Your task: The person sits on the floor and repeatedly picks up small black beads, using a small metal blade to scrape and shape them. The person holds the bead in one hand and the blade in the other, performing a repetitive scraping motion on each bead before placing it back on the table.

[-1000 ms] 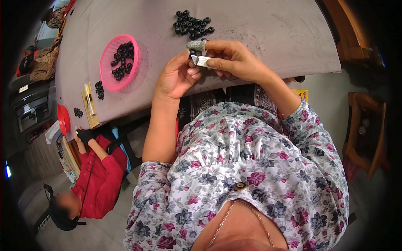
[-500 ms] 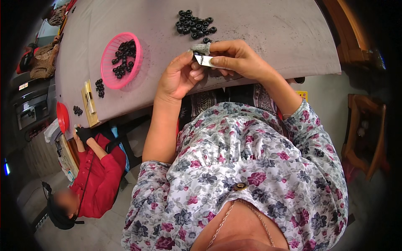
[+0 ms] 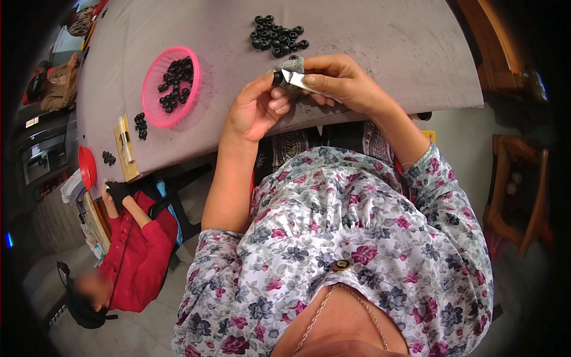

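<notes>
My left hand (image 3: 254, 108) is closed, its thumb and fingers pinching a small black round piece (image 3: 278, 78). In my right hand (image 3: 345, 83) is a flat white knife (image 3: 309, 85) with a slanted tip, held between thumb and fingers. The tip meets the black piece or lies just in front of it; I cannot tell which. A grey cloth wrap (image 3: 291, 64) covers the right index fingertip. Both hands are over the table's near edge. Beyond them lies a cluster of black round pieces (image 3: 276, 37), several with a hole showing.
A pink basket (image 3: 197, 89) with more black pieces stands on the grey-covered table (image 3: 226, 35). Left of it are small black heaps (image 3: 141, 126), a yellowish strip (image 3: 125, 149) and a red bowl (image 3: 87, 168). A person in red (image 3: 140, 256) sits at lower left; a wooden chair (image 3: 517, 190) stands right.
The knife has turned, so more of its length now shows toward the right palm. The black piece between the left fingertips is more visible. The right hand has shifted slightly.
</notes>
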Action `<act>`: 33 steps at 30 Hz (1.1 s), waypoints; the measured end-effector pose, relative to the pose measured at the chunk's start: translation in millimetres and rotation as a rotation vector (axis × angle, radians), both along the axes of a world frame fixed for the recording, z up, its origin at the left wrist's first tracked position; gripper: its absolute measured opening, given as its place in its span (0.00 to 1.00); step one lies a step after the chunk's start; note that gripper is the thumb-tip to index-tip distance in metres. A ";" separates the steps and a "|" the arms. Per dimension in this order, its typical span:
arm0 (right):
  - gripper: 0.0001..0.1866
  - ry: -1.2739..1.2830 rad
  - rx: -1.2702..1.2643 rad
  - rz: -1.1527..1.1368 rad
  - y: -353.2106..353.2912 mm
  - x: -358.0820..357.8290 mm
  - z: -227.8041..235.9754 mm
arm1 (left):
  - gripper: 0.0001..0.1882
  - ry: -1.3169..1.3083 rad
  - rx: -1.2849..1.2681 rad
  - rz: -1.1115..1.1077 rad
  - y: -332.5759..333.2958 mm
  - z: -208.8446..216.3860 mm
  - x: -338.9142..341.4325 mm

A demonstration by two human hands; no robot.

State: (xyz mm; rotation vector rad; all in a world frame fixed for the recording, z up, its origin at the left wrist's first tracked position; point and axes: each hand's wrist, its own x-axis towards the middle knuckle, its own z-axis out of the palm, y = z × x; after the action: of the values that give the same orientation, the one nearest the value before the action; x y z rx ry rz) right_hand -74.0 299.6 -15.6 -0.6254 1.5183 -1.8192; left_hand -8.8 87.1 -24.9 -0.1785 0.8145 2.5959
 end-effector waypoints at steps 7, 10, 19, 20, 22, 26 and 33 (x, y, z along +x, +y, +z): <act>0.12 -0.234 -0.330 -0.109 -3.4 -6.4 -9.5 | 0.10 -0.001 0.012 -0.004 -2.3 -3.2 -0.4; 0.10 -0.293 -0.452 -0.148 1.0 -12.2 -10.8 | 0.08 -0.018 -0.008 0.022 -3.3 -6.3 -1.2; 0.09 -0.468 -0.645 -0.308 3.0 -27.7 -25.5 | 0.08 0.238 -1.365 0.726 -94.0 41.3 -8.3; 0.09 -0.474 -0.640 -0.307 1.4 -27.6 -26.0 | 0.09 0.249 -1.562 0.747 -115.2 37.0 -11.3; 0.09 -0.471 -0.620 -0.317 1.1 -29.1 -30.1 | 0.10 0.243 -1.863 0.741 -112.2 43.1 -16.7; 0.10 -0.446 -0.594 -0.302 -4.9 -32.8 -32.8 | 0.11 0.403 -1.769 0.761 -82.4 28.7 -19.0; 0.07 -0.408 -0.558 -0.371 -4.1 -30.6 -33.8 | 0.08 0.811 -1.807 0.300 37.7 5.9 -36.2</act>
State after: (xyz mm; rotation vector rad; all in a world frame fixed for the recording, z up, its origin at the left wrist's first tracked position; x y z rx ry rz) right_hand -104.6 295.5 -49.3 -0.1906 0.8903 -2.5016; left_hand -45.0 124.8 -19.1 0.3140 3.2420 1.1450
